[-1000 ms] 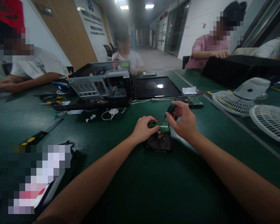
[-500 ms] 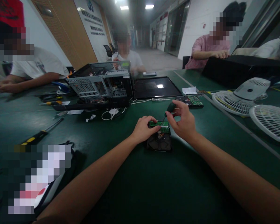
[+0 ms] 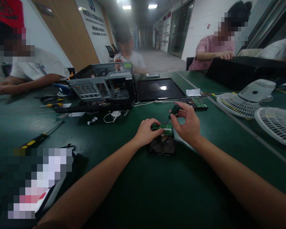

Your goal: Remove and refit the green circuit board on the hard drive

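A hard drive (image 3: 162, 148) with a green circuit board (image 3: 168, 131) at its far end lies flat on the green table in front of me. My left hand (image 3: 149, 131) grips the drive's left side, thumb across the board and fingers at the far edge. With its fingertips, my right hand (image 3: 187, 122) pinches the dark green handle of a small screwdriver (image 3: 174, 110). The screwdriver leans, and its thin shaft runs down to the circuit board. Just what the tip touches is too small to make out.
Behind stand an opened computer case (image 3: 102, 87) and a flat black panel (image 3: 159, 89). Another drive with a green board (image 3: 199, 102) lies beyond my right hand. White fan parts (image 3: 276, 124) sit at right, a long screwdriver (image 3: 41, 136) at left. Several people sit around the table.
The fingers of my right hand have shifted slightly around the screwdriver handle. My left hand and the hard drive stay where they were.
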Tool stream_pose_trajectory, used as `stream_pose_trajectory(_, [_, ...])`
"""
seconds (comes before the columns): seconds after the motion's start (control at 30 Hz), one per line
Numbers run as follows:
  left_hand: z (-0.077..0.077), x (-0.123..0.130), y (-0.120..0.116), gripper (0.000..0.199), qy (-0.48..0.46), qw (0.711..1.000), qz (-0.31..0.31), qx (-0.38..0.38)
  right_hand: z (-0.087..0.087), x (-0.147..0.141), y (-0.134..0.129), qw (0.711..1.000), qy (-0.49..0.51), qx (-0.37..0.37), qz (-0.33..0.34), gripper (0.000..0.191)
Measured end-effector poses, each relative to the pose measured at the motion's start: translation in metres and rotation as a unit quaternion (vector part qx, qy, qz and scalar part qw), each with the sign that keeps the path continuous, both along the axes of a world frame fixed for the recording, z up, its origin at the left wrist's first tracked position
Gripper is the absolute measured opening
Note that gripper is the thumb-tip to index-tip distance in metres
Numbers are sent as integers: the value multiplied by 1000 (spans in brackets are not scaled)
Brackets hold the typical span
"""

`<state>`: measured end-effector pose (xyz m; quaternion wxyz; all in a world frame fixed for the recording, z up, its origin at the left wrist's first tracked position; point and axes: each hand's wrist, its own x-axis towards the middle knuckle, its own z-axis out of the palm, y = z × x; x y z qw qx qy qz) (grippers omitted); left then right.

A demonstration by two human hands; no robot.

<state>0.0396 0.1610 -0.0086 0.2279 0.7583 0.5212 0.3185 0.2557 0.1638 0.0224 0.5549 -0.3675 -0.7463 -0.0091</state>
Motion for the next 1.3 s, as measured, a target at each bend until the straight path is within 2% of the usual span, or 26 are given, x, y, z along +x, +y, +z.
stream_pose_trajectory(0.17, [2,0,-1,28,2,1000,1,-2,3,1,-1,999,-24,38,-30,51])
stream_pose_trajectory(0.5, [3,1,-1,27,4,1000,-1,-6,-2,2,1,999,-24,23,17,63])
stream_pose_trajectory(0.73, [4,1,-2,29,6,1000,2,-10,4,1,-3,999,-33,14,-38,58])
stream_pose_trajectory(0.97, [2,2,0,29,9,1000,3,-14,10,1,-6,998,-40,44,3,57])
stream_pose_trajectory(1.2, [3,0,-1,29,7,1000,1,-13,10,0,-7,998,-47,31,-34,54])
stream_pose_trajectory(1.3, [3,1,-1,29,6,1000,1,-11,8,1,-6,998,-39,31,-26,56])
